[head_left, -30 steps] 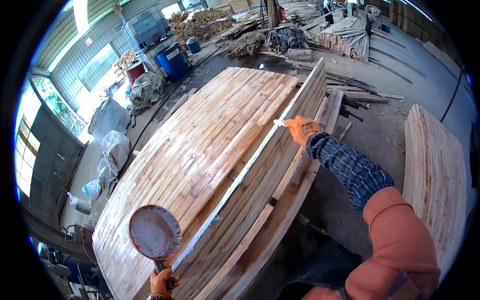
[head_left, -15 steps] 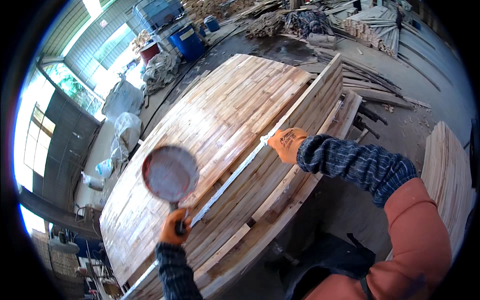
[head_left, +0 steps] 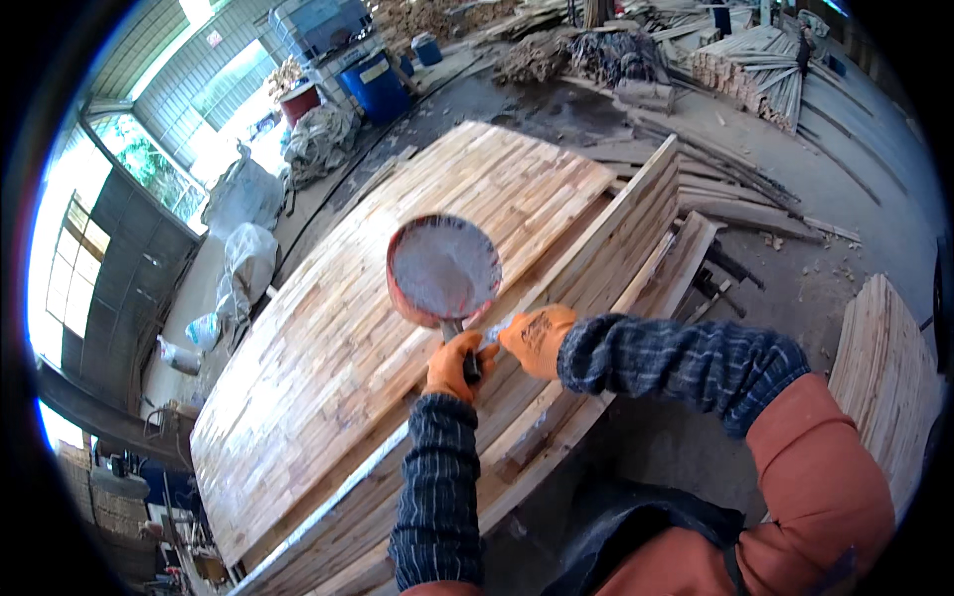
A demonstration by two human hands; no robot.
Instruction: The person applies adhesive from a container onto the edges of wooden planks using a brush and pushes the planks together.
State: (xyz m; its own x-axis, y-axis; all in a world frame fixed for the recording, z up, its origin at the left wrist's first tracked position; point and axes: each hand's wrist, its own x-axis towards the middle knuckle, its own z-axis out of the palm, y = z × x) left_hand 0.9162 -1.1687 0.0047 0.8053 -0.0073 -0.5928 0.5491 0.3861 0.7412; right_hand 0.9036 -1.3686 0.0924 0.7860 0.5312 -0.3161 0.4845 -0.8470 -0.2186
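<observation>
My left hand (head_left: 456,370), in an orange glove, is closed round the handle of a round reddish pan (head_left: 444,266) filled with whitish paste. The pan hangs over a wide panel of joined wooden strips (head_left: 318,372). Close to the pan's handle is my right hand (head_left: 540,341), gloved in orange too, its fingers pinched. Something whitish shows at its fingertips, too small to make out. Below both hands runs a row of boards (head_left: 596,243) standing on edge along the panel. A white line of paste (head_left: 343,489) coats the near-left stretch of the top edge.
Stacked curved boards (head_left: 884,382) stand at the right. Loose planks (head_left: 740,214) lie on the floor beyond the panel. Blue barrels (head_left: 375,87) and plastic sacks (head_left: 251,260) are at the far left. A timber pile (head_left: 750,70) is at the back right.
My left hand has carried the pan right and slightly away from me, over the panel. My right hand has moved left and nearer, from the pasted edge to beside the pan's handle.
</observation>
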